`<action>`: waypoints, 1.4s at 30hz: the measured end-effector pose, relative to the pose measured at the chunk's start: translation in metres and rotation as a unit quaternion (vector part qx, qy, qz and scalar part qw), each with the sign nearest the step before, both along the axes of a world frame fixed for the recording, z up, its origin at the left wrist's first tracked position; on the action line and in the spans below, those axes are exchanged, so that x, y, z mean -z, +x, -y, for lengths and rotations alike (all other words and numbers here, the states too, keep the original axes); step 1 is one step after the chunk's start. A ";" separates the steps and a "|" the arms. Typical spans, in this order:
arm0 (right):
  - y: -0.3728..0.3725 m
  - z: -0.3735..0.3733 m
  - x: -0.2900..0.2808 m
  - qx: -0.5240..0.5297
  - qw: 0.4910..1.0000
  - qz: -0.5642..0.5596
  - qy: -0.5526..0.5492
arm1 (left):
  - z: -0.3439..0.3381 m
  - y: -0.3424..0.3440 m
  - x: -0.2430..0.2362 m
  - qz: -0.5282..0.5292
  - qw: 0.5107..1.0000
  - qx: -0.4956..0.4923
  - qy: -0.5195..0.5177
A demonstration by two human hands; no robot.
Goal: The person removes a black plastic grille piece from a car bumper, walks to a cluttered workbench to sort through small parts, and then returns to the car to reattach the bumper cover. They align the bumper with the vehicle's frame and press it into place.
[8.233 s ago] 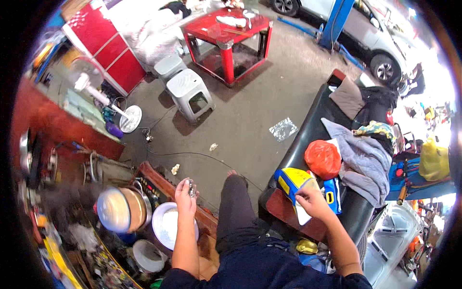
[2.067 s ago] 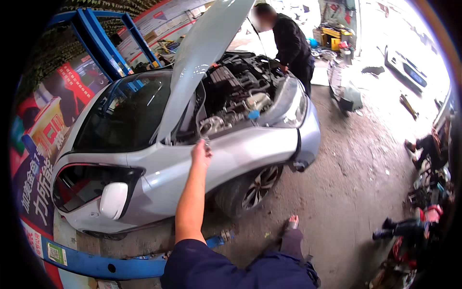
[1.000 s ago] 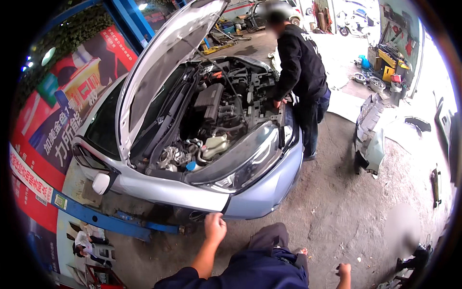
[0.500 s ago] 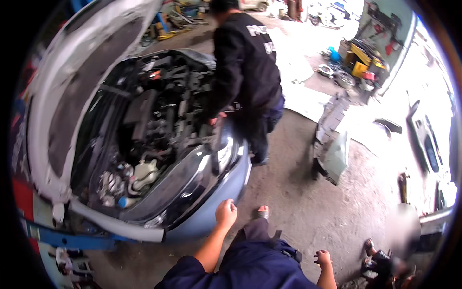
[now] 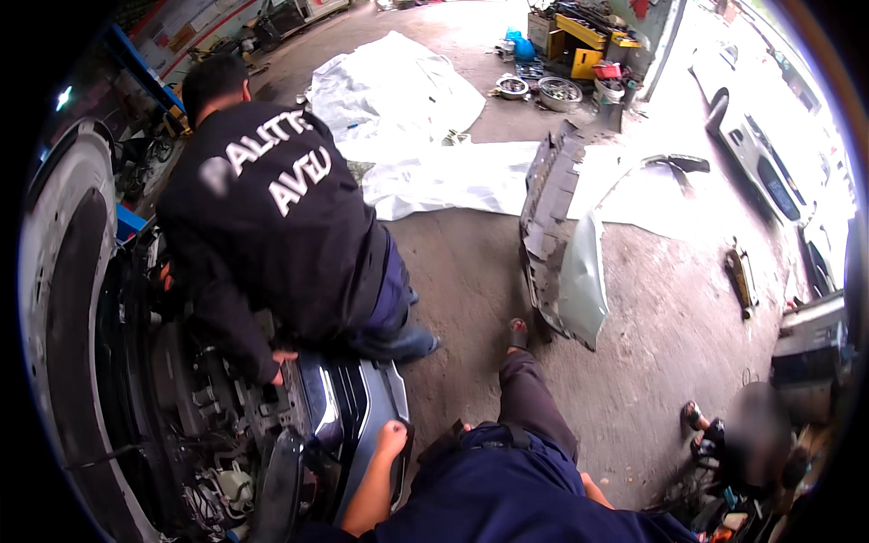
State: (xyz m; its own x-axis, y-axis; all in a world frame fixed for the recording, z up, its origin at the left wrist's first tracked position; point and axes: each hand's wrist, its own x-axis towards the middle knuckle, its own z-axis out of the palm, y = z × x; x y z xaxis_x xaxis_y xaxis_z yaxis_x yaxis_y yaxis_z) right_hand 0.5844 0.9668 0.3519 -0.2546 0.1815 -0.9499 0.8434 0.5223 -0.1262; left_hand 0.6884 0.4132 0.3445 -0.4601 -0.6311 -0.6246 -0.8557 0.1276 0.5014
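My left hand is closed in a loose fist with nothing visible in it. It hangs beside the front bumper of a car with its hood raised. Whether the hand touches the bumper I cannot tell. Only a strip of skin of my right hand or forearm shows past my dark blue shirt, and its fingers are hidden. A co-worker in a black jacket leans over the engine bay. One of that person's hands rests at the bay's front edge.
A detached bumper stands on the concrete ahead of my foot. White sheeting lies beyond it. Wheel rims and yellow tool boxes are at the back. Another person sits low at right, near a floor jack.
The view has swung to the right, and the car and co-worker now sit further left. One leg has stepped ahead. My right hand, seen with fingers apart before, is mostly hidden behind my shirt.
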 end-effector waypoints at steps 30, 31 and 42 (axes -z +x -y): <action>-0.951 0.458 0.018 -0.317 0.941 -0.079 -0.090 | -0.018 -0.460 -0.035 0.102 0.759 -0.524 0.372; -0.966 0.467 0.020 -0.426 0.896 -0.088 -0.091 | -0.011 -0.477 -0.038 0.097 0.751 -0.541 0.366; -1.196 0.709 0.139 -0.721 0.669 -0.052 -0.172 | 0.106 -0.688 -0.058 0.041 0.672 -0.690 0.265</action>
